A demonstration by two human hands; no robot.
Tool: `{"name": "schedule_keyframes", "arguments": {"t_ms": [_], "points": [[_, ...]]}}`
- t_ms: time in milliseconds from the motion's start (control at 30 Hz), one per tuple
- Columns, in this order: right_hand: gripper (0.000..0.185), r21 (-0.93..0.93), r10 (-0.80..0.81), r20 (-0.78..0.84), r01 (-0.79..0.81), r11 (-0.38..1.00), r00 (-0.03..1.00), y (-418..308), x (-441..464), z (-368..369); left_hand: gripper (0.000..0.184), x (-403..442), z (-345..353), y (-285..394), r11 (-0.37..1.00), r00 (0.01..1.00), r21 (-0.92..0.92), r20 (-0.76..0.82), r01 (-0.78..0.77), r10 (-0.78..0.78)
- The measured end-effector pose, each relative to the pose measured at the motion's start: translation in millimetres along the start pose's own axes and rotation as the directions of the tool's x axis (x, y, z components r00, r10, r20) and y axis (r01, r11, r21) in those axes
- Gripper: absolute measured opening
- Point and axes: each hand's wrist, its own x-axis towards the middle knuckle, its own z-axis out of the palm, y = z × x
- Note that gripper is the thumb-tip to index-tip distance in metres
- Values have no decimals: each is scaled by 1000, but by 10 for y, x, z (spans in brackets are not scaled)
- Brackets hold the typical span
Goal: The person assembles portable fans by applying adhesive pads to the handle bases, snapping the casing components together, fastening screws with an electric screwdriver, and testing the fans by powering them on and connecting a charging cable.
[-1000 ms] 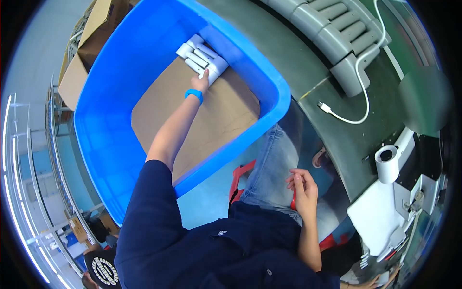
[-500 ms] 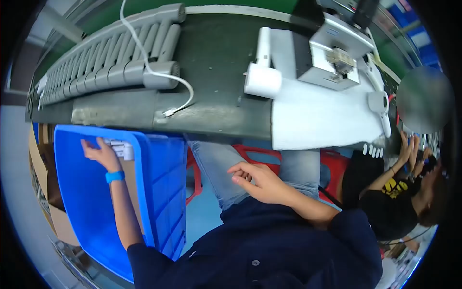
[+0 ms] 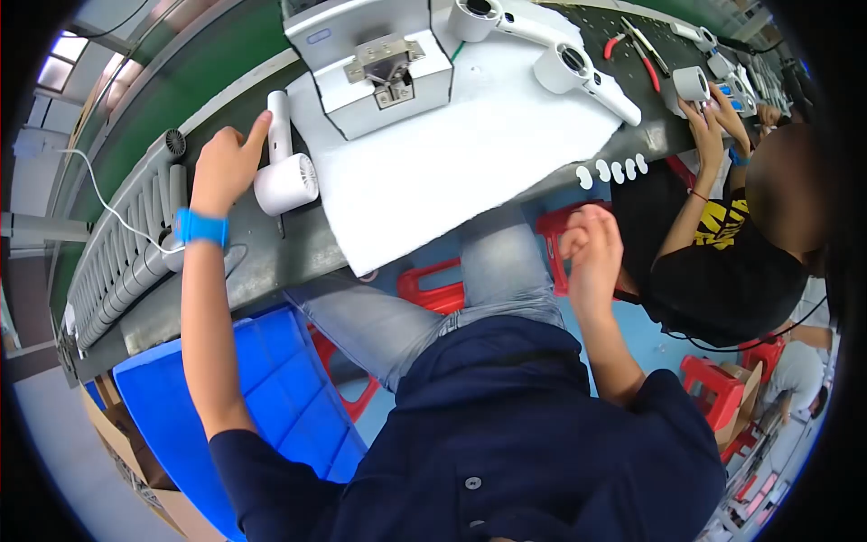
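Right now your left hand (image 3: 226, 170) is in the upper left of the frame, thumb spread from the fingers, with nothing visible in its grasp. The thumb is at the handle of a white dryer-shaped piece (image 3: 287, 184); whether it touches, you can't tell from this view. Your right hand (image 3: 591, 256), right of centre, hangs in the air well apart from the left, fingers loosely curled and seemingly empty.

That white piece lies on the dark bench (image 3: 298, 239), just left of the white sheet (image 3: 424, 181), its round head toward the front edge. A careless nudge from your wrist could roll it toward that edge. Beside your wristband (image 3: 200, 228), a white cable (image 3: 99, 199) trails over the grey row (image 3: 117, 280) at left; your forearm could snag it.

Farther out, the sheet's front corner overhangs the bench, so a catch by your clothing could drag at the metal fixture (image 3: 379, 68) standing on it. Five small white parts (image 3: 618, 171) sit near the edge at upper right, where a low sweep of your right hand might scatter them.
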Motion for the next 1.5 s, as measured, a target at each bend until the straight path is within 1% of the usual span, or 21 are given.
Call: {"name": "schedule_keyframes", "arguments": {"t_ms": [33, 100, 133, 200, 300, 367, 433, 467, 533, 567, 633, 700, 800, 1000, 1067, 1133, 1200, 1333, 1400, 1467, 1500], "points": [[20, 28, 30, -85, -27, 999, 996, 13, 121, -125, 53, 101, 14, 66, 1000, 1000, 7, 0, -3, 3], [26, 34, 132, -35, -131, 991, 991, -62, 336, -251, 50, 227, 9, 160, 962, 916, -200, 390, 186, -96], [27, 43, 171, 6, -171, 984, 985, -85, 405, -264, 50, 261, 49, 152, 964, 916, -192, 388, 186, -99], [27, 13, 168, 10, -168, 986, 986, -109, 515, -197, 45, 247, 127, 167, 989, 971, -142, 239, 48, -13], [25, -27, 169, 13, -169, 985, 985, -51, 610, -163, 42, 0, -44, 260, 993, 999, -115, 44, 7, -2], [23, -33, 180, 3, -180, 983, 984, -32, 609, -156, 33, -327, -204, 394, 959, 980, -281, -199, -27, -31], [14, -483, -316, -19, 268, 834, 949, -24, 545, -119, 28, -635, -246, 495, 872, 916, -449, -401, -194, -3], [14, -485, -315, -21, 266, 833, 949, -69, 550, -116, 28, -782, -246, 599, 844, 889, -493, -455, -211, -44], [8, -683, -504, 320, 564, 464, 802, -287, 568, -96, 32, -1011, -209, 785, 669, 853, -660, -517, -343, -72], [15, -707, -412, 438, 589, 392, 799, -409, 608, -104, 32, -1089, -181, 891, 668, 854, -660, -515, -343, -71], [18, -689, -369, 538, 647, 326, 758, -452, 725, -173, 37, -1217, -125, 1090, 309, 894, -844, -446, -439, 52], [23, -674, -241, 642, 686, 276, 728, -517, 780, -204, 39, -1243, 0, 1224, 70, 904, -924, -350, -377, 244], [24, -629, -186, 726, 749, 209, 662, -595, 842, -179, 43, -1212, 233, 1353, 68, 868, -909, -368, -412, 334], [29, -649, -93, 728, 727, 225, 679, -699, 778, -143, 36, -1216, 211, 1471, 22, 893, -949, -288, -314, 347], [31, -590, -206, 790, 807, 0, 578, -647, 744, -175, 35, -1219, 226, 1492, 28, 903, -947, -295, -319, 311], [28, -548, -213, 814, 836, 30, 541, -601, 790, -215, 32, -1225, 215, 1531, 62, 920, -944, -298, -323, 255], [21, -438, -337, 852, 898, -40, 400, -576, 910, -281, 29, -1217, 235, 1550, 110, 928, -934, -315, -341, 200], [4, -570, -573, 522, 758, 316, 631, -944, 980, -102, 25, -1239, 276, 1517, 109, 919, -925, -335, -363, 209], [6, -368, -609, 486, 779, 507, 626, -1052, 1012, 41, 23, -1246, 292, 1522, 101, 919, -927, -336, -362, 207], [6, -391, -541, 545, 765, 511, 640, -988, 848, 292, 22, -1249, 253, 1541, 116, 930, -933, -317, -341, 186], [8, -433, -512, 619, 803, 410, 595, -930, 769, 427, 22, -1245, 239, 1546, 124, 934, -935, -306, -331, 186]]}}
